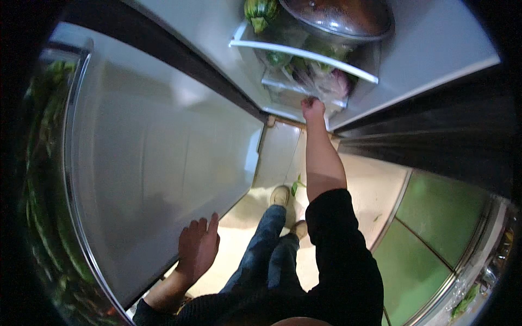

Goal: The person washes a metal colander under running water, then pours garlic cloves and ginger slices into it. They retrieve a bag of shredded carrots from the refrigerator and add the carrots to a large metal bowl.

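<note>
My right hand reaches into the open refrigerator, low at the front of a clear crisper drawer. Its fingers are curled and partly hidden, so whether they grip anything cannot be made out. Just beyond them lies a clear plastic bag with a purplish vegetable and leafy greens around it. My left hand is raised beside the inner face of the refrigerator door, back up, fingers extended, holding nothing. Contact with the door cannot be told.
Above the drawer, a white-edged shelf bears a green squash and a glass-lidded pot. Long green vegetables show at the far left. Green cabinet doors stand at right. A leaf lies on the floor near my shoes.
</note>
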Demonstrator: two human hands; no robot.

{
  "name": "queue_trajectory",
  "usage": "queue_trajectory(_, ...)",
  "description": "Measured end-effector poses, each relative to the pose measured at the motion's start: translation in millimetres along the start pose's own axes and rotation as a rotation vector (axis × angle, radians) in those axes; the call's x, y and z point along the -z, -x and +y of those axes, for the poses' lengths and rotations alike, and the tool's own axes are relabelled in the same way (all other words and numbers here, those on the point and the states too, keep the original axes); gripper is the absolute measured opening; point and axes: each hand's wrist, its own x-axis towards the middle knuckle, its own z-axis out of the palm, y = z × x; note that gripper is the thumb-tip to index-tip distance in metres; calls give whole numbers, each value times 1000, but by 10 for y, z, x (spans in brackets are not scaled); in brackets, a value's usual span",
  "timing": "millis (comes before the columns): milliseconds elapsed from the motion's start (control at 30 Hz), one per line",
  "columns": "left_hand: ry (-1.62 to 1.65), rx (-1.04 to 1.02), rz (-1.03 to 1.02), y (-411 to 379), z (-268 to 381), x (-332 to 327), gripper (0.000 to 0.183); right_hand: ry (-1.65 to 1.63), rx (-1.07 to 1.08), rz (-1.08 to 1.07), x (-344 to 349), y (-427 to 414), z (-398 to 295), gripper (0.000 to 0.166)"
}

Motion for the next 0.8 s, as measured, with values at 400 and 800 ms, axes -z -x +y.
queue_trajectory(400,104,-14,7,-102,24,-123,33,-344,-149,-84,445,570,533,13)
queue_trajectory(800,130,-34,-2,-220,65,-122,31,-225,-63,-18,640,488,359,34)
